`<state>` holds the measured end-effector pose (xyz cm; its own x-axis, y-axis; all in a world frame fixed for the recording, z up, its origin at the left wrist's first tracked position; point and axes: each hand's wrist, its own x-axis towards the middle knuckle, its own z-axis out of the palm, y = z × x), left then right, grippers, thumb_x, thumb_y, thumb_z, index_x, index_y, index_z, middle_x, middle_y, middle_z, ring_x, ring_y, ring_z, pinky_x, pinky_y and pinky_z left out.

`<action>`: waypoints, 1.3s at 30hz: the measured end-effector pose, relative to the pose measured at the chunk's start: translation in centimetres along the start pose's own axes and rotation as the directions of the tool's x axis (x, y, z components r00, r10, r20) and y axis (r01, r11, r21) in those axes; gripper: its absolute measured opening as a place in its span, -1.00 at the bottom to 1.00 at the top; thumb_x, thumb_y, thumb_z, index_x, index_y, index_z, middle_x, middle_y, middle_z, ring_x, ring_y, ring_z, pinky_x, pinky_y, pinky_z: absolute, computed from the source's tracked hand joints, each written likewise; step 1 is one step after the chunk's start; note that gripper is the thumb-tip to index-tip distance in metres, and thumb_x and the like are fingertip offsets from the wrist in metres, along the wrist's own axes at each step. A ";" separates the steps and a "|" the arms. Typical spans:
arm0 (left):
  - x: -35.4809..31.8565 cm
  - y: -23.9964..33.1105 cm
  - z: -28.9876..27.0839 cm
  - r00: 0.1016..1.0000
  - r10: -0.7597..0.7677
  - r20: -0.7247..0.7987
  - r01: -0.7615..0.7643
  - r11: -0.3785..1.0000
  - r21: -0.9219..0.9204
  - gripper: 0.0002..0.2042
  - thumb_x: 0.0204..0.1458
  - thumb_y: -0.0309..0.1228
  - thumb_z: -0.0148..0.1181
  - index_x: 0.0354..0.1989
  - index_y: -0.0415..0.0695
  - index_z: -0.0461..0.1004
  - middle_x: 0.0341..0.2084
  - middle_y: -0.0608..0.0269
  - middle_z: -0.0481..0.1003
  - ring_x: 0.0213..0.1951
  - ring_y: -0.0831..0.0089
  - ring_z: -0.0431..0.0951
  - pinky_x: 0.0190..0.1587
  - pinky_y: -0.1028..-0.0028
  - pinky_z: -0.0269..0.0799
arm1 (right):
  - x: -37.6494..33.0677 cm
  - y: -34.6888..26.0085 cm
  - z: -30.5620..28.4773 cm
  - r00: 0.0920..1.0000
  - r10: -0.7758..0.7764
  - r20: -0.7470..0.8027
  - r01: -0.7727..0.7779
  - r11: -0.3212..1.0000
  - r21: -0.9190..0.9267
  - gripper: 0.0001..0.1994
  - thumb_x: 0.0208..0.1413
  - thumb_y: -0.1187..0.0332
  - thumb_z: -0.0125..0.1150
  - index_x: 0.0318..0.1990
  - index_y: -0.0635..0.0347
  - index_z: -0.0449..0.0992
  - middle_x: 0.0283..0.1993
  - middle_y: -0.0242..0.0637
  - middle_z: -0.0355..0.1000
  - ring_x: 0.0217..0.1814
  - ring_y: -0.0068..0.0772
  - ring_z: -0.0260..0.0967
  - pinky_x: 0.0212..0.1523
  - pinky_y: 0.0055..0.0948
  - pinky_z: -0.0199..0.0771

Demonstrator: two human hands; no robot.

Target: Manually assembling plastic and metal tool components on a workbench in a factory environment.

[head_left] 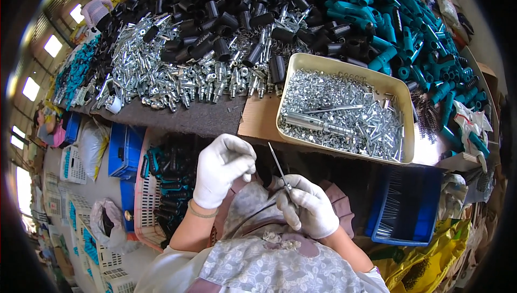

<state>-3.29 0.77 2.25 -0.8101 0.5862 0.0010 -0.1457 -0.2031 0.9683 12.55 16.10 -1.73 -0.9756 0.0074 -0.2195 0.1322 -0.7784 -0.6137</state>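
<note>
My right hand [309,207], in a white glove, grips a thin metal rod [278,162] in front of my lap. The rod stands up at a slant, its free end pointing to the table edge. A small metal piece seems to sit at its lower end, between my fingers. To the left, at about the height of the table edge, my gloved left hand [222,169] is raised with thumb and fingers pinched together. Whatever may be in that pinch is too small to make out. Beyond my hands, a cream tray [344,153] holds many small metal parts and a larger metal shaft [318,123].
Heaped on the table are shiny metal fittings [145,67], black sleeves [221,48] and teal tool housings [350,10]. Under the table edge stand a pink crate [146,207] of black-and-teal parts and a blue bin [406,207] with thin rods. A yellow sack [436,260] lies at the right.
</note>
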 end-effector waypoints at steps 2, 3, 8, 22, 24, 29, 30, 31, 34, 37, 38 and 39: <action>-0.7 0.1 0.7 1.000 -0.001 0.016 0.001 1.000 0.007 -0.84 0.04 -0.74 0.21 -0.25 -0.30 0.41 -0.34 0.14 0.54 -0.41 0.54 0.56 -0.41 0.60 0.53 | -0.1 0.0 -0.1 1.000 -0.021 -0.002 0.021 1.000 0.016 -0.60 0.27 0.26 0.05 0.14 0.36 0.31 -0.28 -0.12 0.46 -0.63 -0.52 0.23 -0.58 -0.57 0.21; -0.9 0.2 1.1 1.000 -0.003 -0.003 0.003 0.998 0.055 -0.84 0.04 -0.74 0.22 -0.23 -0.31 0.42 -0.34 0.15 0.54 -0.40 0.55 0.56 -0.40 0.61 0.52 | -0.1 0.1 -0.1 1.000 -0.025 -0.006 0.025 1.000 0.016 -0.60 0.27 0.26 0.05 0.14 0.36 0.31 -0.28 -0.12 0.46 -0.63 -0.52 0.23 -0.58 -0.57 0.21; -1.6 0.2 1.9 0.999 0.007 -0.034 0.001 0.973 0.231 -0.79 0.02 -0.71 0.30 -0.19 -0.31 0.46 -0.34 0.19 0.56 -0.36 0.58 0.57 -0.38 0.62 0.51 | -0.2 0.2 0.0 0.999 -0.048 -0.014 0.049 0.998 0.036 -0.59 0.28 0.26 0.04 0.16 0.38 0.29 -0.30 -0.11 0.45 -0.63 -0.51 0.24 -0.57 -0.57 0.23; -2.1 -0.3 2.4 0.948 0.272 0.166 -0.317 0.749 0.582 -0.84 -0.05 -0.69 0.33 -0.28 -0.28 0.54 -0.38 0.22 0.58 -0.42 0.58 0.53 -0.41 0.60 0.43 | -0.2 0.3 0.2 0.996 -0.066 -0.063 0.065 0.998 -0.020 -0.56 0.31 0.23 0.03 0.19 0.39 0.26 -0.25 -0.14 0.44 -0.60 -0.51 0.26 -0.55 -0.58 0.25; -2.2 0.2 2.8 0.916 0.286 0.282 -0.402 0.678 0.616 -0.89 -0.05 -0.68 0.30 -0.34 -0.25 0.58 -0.38 0.18 0.57 -0.44 0.51 0.54 -0.41 0.57 0.40 | -0.2 0.2 0.5 0.994 -0.098 -0.055 0.093 0.993 -0.077 -0.54 0.32 0.20 0.04 0.21 0.39 0.25 -0.23 -0.15 0.42 -0.59 -0.51 0.27 -0.54 -0.58 0.28; -2.5 -0.6 2.9 0.905 0.225 0.360 -0.409 0.688 0.599 -0.89 -0.02 -0.67 0.29 -0.32 -0.26 0.57 -0.33 0.17 0.57 -0.43 0.53 0.54 -0.43 0.57 0.40 | -0.5 -0.1 1.1 0.991 -0.114 -0.067 0.096 0.969 -0.228 -0.57 0.35 0.28 0.01 0.25 0.36 0.24 -0.20 -0.18 0.42 -0.55 -0.52 0.34 -0.53 -0.58 0.34; -2.4 -0.5 3.0 0.919 0.197 0.340 -0.378 0.684 0.624 -0.88 -0.03 -0.64 0.30 -0.31 -0.23 0.57 -0.36 0.17 0.58 -0.41 0.43 0.59 -0.39 0.51 0.45 | -0.5 -0.2 1.1 0.991 -0.116 -0.071 0.097 0.969 -0.227 -0.57 0.35 0.28 0.01 0.25 0.36 0.24 -0.20 -0.18 0.42 -0.55 -0.52 0.34 -0.53 -0.58 0.34; -2.4 -0.6 3.2 0.933 0.170 0.319 -0.345 0.678 0.649 -0.87 -0.04 -0.60 0.32 -0.30 -0.20 0.57 -0.40 0.17 0.59 -0.38 0.32 0.63 -0.36 0.45 0.51 | -0.6 -0.2 1.0 0.990 -0.103 -0.093 0.078 0.968 -0.238 -0.59 0.35 0.34 0.00 0.25 0.36 0.23 -0.20 -0.19 0.43 -0.54 -0.52 0.35 -0.52 -0.57 0.37; -2.8 -1.1 3.4 0.970 0.103 0.221 -0.218 0.771 0.598 -0.85 -0.04 -0.57 0.33 -0.27 -0.17 0.56 -0.42 0.21 0.59 -0.43 0.42 0.63 -0.39 0.48 0.50 | -0.6 -0.3 1.3 0.987 -0.094 -0.134 0.051 0.954 -0.295 -0.61 0.33 0.42 -0.01 0.26 0.35 0.24 -0.21 -0.20 0.45 -0.53 -0.52 0.37 -0.51 -0.55 0.40; -2.9 -1.3 3.2 0.973 0.079 0.216 -0.199 0.759 0.620 -0.85 -0.03 -0.55 0.34 -0.29 -0.15 0.53 -0.46 0.25 0.58 -0.47 0.48 0.62 -0.41 0.50 0.50 | -0.6 -0.4 1.6 0.982 -0.099 -0.162 0.031 0.926 -0.377 -0.63 0.32 0.47 0.01 0.24 0.34 0.27 -0.21 -0.21 0.47 -0.48 -0.52 0.41 -0.47 -0.54 0.45; -2.8 -1.1 3.2 0.973 0.079 0.218 -0.201 0.759 0.620 -0.85 -0.03 -0.55 0.34 -0.29 -0.15 0.53 -0.46 0.25 0.58 -0.47 0.48 0.62 -0.41 0.50 0.50 | -0.7 -0.4 1.7 0.980 -0.101 -0.173 0.021 0.911 -0.412 -0.65 0.31 0.49 0.03 0.22 0.33 0.30 -0.20 -0.22 0.48 -0.44 -0.52 0.43 -0.44 -0.53 0.48; -2.8 -0.8 3.3 0.973 0.065 0.223 -0.198 0.736 0.648 -0.86 -0.04 -0.55 0.34 -0.31 -0.15 0.51 -0.47 0.25 0.57 -0.47 0.47 0.62 -0.40 0.50 0.50 | -0.6 -0.3 1.6 0.980 -0.102 -0.173 0.023 0.911 -0.411 -0.65 0.31 0.49 0.03 0.22 0.33 0.30 -0.20 -0.22 0.48 -0.44 -0.52 0.43 -0.44 -0.53 0.48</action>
<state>1.00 1.88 2.30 -0.6705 0.7322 0.1197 0.4209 0.2425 0.8741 12.85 15.29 -0.18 -0.9388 0.1957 -0.2836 0.1706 -0.4510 -0.8760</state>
